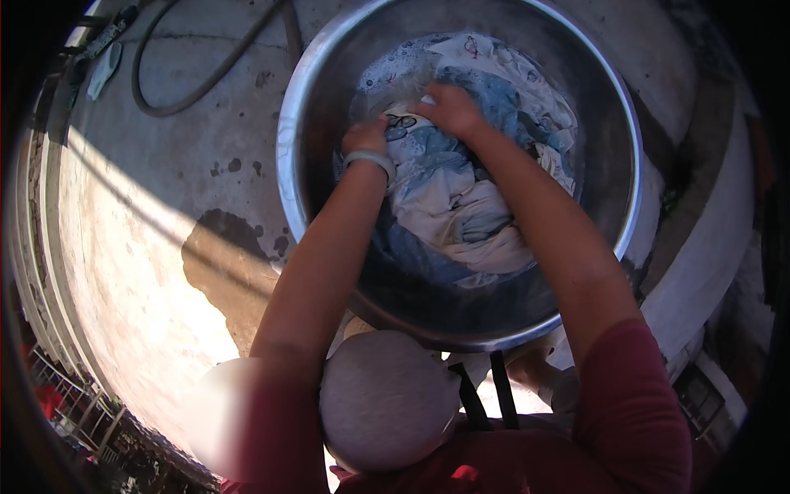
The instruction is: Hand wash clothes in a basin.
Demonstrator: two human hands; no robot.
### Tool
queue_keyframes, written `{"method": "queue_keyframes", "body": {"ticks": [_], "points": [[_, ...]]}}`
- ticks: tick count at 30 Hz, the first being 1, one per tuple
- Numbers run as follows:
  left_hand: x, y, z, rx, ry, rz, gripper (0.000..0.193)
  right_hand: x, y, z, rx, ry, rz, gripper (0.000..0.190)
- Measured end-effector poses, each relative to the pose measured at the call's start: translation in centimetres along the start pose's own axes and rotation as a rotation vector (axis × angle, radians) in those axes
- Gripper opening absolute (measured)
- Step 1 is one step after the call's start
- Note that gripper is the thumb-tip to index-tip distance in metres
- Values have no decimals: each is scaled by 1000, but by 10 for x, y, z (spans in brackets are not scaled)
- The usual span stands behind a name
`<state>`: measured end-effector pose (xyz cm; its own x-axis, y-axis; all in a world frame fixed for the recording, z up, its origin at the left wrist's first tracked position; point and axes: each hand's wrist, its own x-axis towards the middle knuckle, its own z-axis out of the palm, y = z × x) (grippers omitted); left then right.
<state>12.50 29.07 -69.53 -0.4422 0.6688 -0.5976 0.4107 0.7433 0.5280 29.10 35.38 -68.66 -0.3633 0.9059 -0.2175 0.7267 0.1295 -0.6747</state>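
Observation:
Before me stands a large round metal basin [628,179] with sudsy water [389,71] and wet white and blue patterned fabric [487,204] in it. My left hand [365,137], a pale bracelet on its wrist, is closed on the near left edge of a white part of the fabric with dark line drawings. Close to its right, my right hand [449,111] grips the same stretch of cloth, thumb towards the left hand. Some fingertips are hidden by cloth and water. More fabric spreads beyond the right hand, along the basin's far right side.
A hose [151,111] curves over the concrete floor [185,160] at the upper left, near a pale object [103,71]. Wet patches [225,259] mark the floor left of the basin. A low concrete ledge [697,247] runs along the right.

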Motion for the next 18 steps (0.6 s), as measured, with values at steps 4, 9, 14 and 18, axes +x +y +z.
{"method": "queue_keyframes", "body": {"ticks": [4,9,14,18], "points": [[-7,-4,7,-548,-10,-89,45,5,-13,4,-280,78,71,34],[-33,34,6,-1033,-115,-421,51,-19,-49,-6,269,172,212,32],[-60,38,38,-1589,-560,-14,44,-26,-58,-6,-109,472,4,35],[20,-38,-1,-1769,-1534,389,43,-52,-140,17,109,344,-152,36]]}}
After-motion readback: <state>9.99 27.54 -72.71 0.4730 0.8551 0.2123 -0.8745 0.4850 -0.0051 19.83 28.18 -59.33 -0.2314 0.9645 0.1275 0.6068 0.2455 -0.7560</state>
